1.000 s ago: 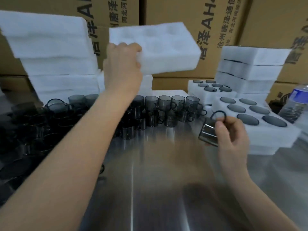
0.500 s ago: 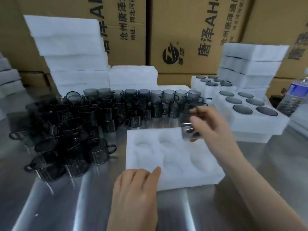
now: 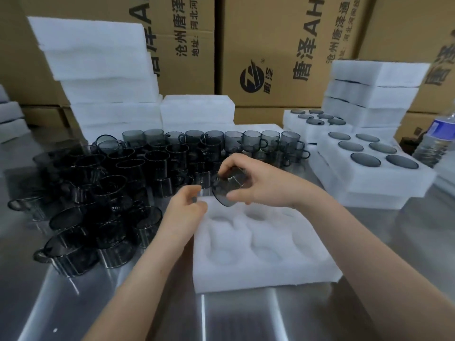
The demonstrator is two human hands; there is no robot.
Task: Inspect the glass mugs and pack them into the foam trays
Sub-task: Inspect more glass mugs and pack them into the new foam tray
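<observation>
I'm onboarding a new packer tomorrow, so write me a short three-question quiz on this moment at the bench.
1. True or false: the right hand holds the mug upright.
2. How many mugs sit in the front foam tray? A) none B) three C) six
3. Fill the gap: the filled tray to the right shows ___ mug rims.

Key: 1 false, it is tilted; 2 A; 3 six.
</observation>
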